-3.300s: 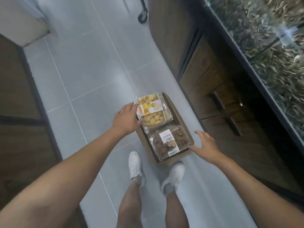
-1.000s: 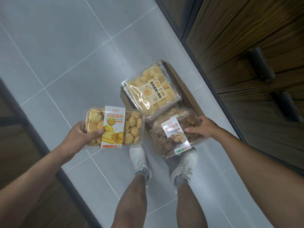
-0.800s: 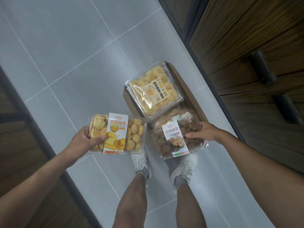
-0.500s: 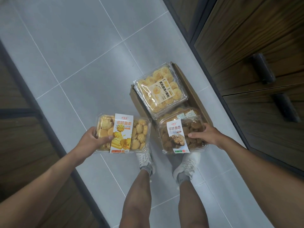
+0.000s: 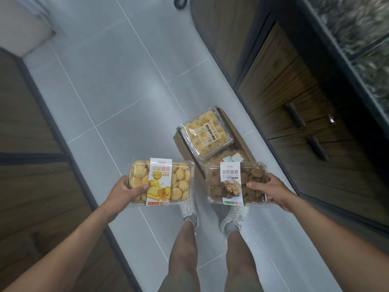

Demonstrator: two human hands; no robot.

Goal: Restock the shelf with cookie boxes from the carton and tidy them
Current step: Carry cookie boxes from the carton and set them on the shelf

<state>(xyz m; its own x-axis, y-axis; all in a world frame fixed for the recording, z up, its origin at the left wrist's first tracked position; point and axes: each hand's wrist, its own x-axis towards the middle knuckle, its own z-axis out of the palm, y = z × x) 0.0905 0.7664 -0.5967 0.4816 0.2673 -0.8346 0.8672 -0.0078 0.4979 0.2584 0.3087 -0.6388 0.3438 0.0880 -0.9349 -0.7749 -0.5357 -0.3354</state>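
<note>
Yellow box and brown box, now higher above carton

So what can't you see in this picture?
All in the head view:
- Carton: how many boxes are inside is hidden by the top box and by the brown box, which the right hand holds in front of it.
- Undersides of the brown box and of the yellow box in the left hand: they face away.
- Case, top right: blurred and cut off by the edge.
- Small label print: too small to read.
</note>
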